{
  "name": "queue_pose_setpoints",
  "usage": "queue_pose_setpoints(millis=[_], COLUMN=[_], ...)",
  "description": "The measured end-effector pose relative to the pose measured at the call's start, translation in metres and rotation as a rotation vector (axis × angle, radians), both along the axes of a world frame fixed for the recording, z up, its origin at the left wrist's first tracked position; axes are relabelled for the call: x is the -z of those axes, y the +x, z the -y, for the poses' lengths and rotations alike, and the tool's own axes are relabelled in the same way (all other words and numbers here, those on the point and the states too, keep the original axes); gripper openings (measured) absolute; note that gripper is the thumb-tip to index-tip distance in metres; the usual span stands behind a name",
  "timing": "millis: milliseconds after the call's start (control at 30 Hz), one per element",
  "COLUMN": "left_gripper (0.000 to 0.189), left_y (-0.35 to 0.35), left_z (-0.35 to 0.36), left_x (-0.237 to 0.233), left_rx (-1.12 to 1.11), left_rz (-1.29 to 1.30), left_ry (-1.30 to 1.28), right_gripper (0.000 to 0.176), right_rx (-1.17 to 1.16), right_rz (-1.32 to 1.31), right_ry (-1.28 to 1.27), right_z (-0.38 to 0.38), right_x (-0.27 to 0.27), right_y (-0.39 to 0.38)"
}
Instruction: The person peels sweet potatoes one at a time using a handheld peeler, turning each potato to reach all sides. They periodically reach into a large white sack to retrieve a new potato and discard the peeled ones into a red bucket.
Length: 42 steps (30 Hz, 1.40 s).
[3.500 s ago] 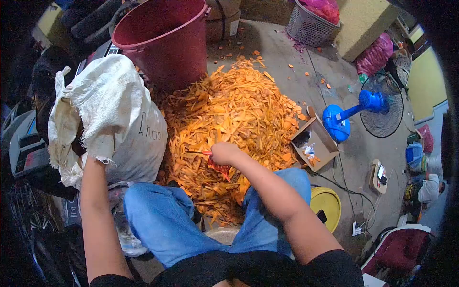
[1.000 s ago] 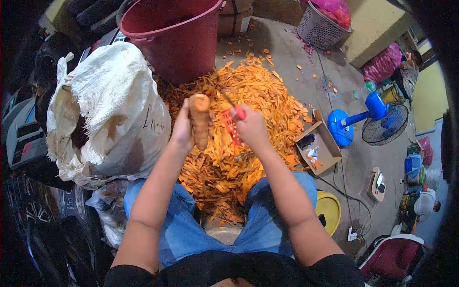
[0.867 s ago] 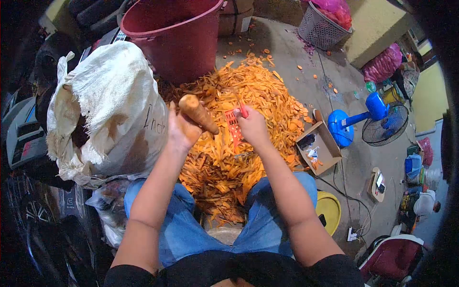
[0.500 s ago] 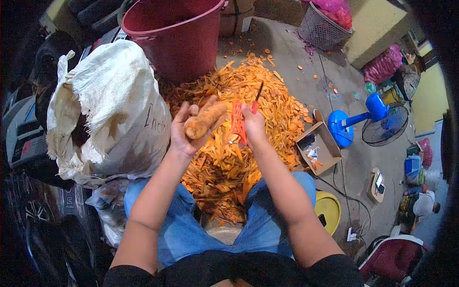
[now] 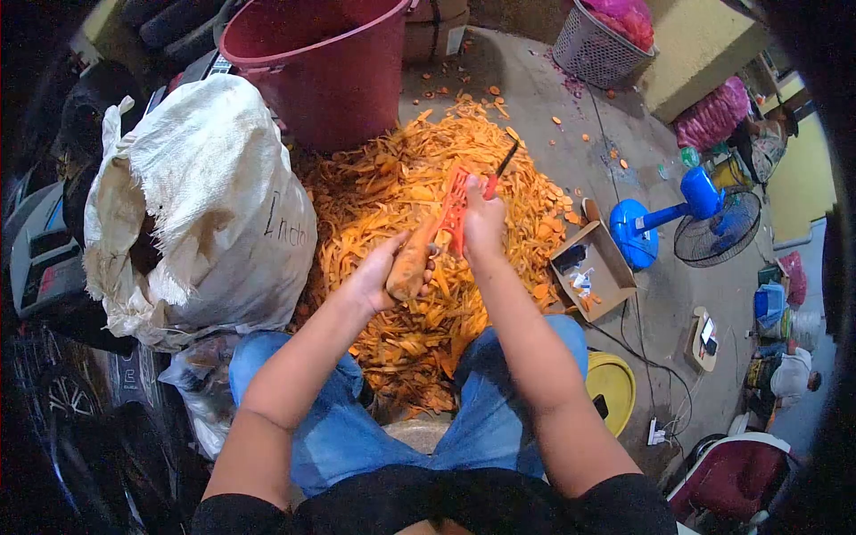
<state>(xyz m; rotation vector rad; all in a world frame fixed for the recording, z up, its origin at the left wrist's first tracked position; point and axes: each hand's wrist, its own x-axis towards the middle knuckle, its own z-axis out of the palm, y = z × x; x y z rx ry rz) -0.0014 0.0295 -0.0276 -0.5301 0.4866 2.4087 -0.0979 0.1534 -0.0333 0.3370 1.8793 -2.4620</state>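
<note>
My left hand [image 5: 373, 275] is closed round a thick carrot [image 5: 407, 271], which points up and to the right. In my right hand [image 5: 482, 228] is an orange-red peeler [image 5: 454, 207], its lower end right at the carrot's upper part. The same hand also grips a small knife [image 5: 506, 159], dark blade pointing up and away from the carrot. Beneath both hands spreads a large heap of orange peelings [image 5: 374, 209], reaching between my knees.
A white woven sack [image 5: 218, 178] stands at left, beside a big dark-red tub [image 5: 330, 89]. To the right are an open cardboard box [image 5: 615, 267], a blue fan [image 5: 637, 234], cables and a yellow lid [image 5: 615, 392]. A mesh basket [image 5: 597, 49] stands at the back; a person [image 5: 789, 379] is far right.
My left hand has brought the carrot down and right, turning it more upright and wrapping round its lower end. The peeler has tilted and come to the carrot; the knife leans further right.
</note>
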Motion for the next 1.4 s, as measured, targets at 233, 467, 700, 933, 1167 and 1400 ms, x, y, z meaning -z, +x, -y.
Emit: queue_pose_setpoints(millis=[233, 467, 700, 933, 1167, 1400], left_gripper=[0.033, 0.036, 0.032, 0.036, 0.036, 0.035], left_y=[-0.007, -0.006, 0.000, 0.014, 0.002, 0.018], left_z=[-0.003, -0.006, -0.010, -0.016, -0.007, -0.018], left_x=[0.006, -0.009, -0.015, -0.047, -0.023, -0.047], left_rx=[-0.124, -0.130, -0.057, 0.091, -0.097, 0.197], left_rz=[0.085, 0.023, -0.011, 0.004, -0.028, -0.097], left_ry=[-0.247, -0.302, -0.392, -0.344, -0.362, -0.556], right_gripper=[0.029, 0.032, 0.028, 0.028, 0.026, 0.024], right_rx=[-0.067, -0.096, -0.096, 0.460, -0.081, 0.299], right_rz=[-0.102, -0.018, -0.166, 0.001, -0.290, -0.211], right_ry=[0.144, 0.100, 0.628, 0.425, 0.393, 0.548], right_z=[0.006, 0.010, 0.015, -0.041, 0.026, -0.021], right_x=[-0.014, -0.021, -0.034, -0.022, -0.051, -0.039], right_y=[0.012, 0.024, 0.034, -0.029, 0.050, -0.014])
